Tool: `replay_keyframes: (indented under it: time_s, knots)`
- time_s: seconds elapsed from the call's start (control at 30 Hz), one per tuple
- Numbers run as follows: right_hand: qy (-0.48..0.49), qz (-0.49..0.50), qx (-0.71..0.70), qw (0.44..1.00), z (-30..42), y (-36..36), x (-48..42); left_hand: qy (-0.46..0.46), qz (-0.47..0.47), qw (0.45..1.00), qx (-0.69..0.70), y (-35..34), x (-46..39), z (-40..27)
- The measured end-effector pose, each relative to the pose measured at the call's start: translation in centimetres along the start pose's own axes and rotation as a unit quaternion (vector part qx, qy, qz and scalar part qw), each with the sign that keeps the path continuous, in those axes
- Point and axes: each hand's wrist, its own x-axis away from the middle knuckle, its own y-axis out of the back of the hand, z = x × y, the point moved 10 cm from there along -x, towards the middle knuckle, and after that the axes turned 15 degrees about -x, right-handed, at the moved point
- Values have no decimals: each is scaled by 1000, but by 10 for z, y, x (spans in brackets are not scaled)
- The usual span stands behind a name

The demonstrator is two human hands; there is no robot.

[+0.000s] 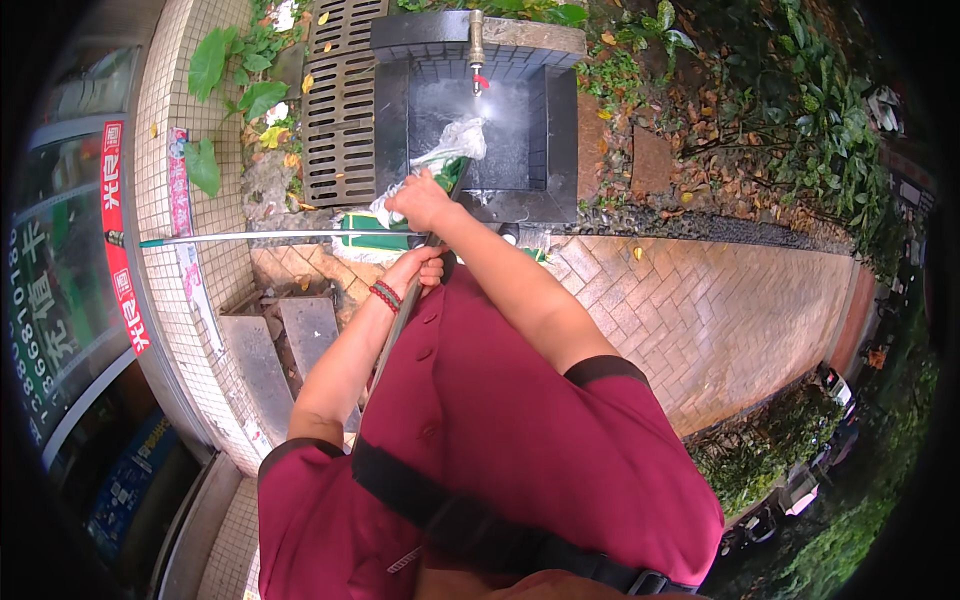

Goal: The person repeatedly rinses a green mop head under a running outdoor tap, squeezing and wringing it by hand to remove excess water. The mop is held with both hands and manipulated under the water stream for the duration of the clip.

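Observation:
My left hand (418, 271), with a red and green beaded bracelet at its wrist, is closed around the mop handle (397, 330), which runs down along my front. Farther up, my right hand (421, 201) clutches the white and green fabric of the mop head (459, 142). The fabric's far end hangs into a dark tiled sink (390, 112). Above it, a brass tap (476, 49) with a red lever is running, and water sprays in the basin. Part of the mop head is hidden by my right hand.
A second flat mop pad (367, 234), green with a white fringe, lies at the sink's foot. A pale pole (277, 235) reaches from near it to the tiled wall (214, 300). Drain grating (341, 120) adjoins the sink's left. Brick paving (697, 315) spreads right; stone slabs (259, 360) lie left.

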Motion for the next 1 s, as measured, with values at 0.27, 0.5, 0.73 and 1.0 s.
replay_keyframes:
  time_s: [0.27, 0.5, 0.73, 1.0]
  knots:
    - [-23, -42, -14, 999, 15, -58, 13, -29, -6, 997, -65, 33, 7, 21]
    - [-76, -121, -26, 989, 25, -69, 20, -59, -3, 989, -138, 53, 27, 27]
    - [-76, -119, -23, 990, 57, -92, 26, -5, -15, 983, -182, 79, 53, 53]
    - [-98, -39, -9, 994, 50, -58, 22, -8, -7, 988, -153, 69, 58, 49]
